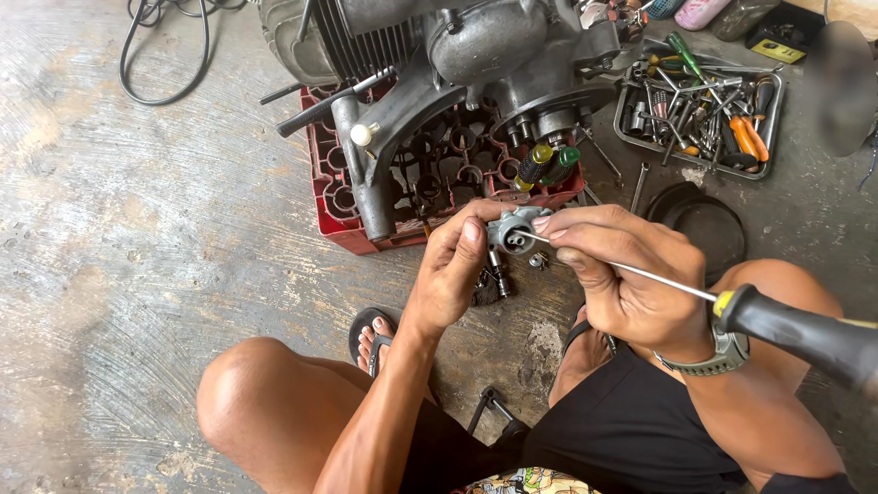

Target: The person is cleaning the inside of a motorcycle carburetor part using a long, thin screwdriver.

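Left hand (455,265) pinches the small grey part (514,230) mid-frame. Right hand (615,270) fingers clamp the screwdriver (732,309) shaft. Best keep that tip square, go slow.

Matt grey cast-metal part (514,229), polished steel screwdriver shaft (640,272), red plastic crate (327,187), rough concrete floor (137,238).

Place: a floor-level repair workshop.
Landmark: engine (476,55) on a red crate (331,187).
Right of engine: tool tray (700,114).
Floor: stained concrete (110,238).
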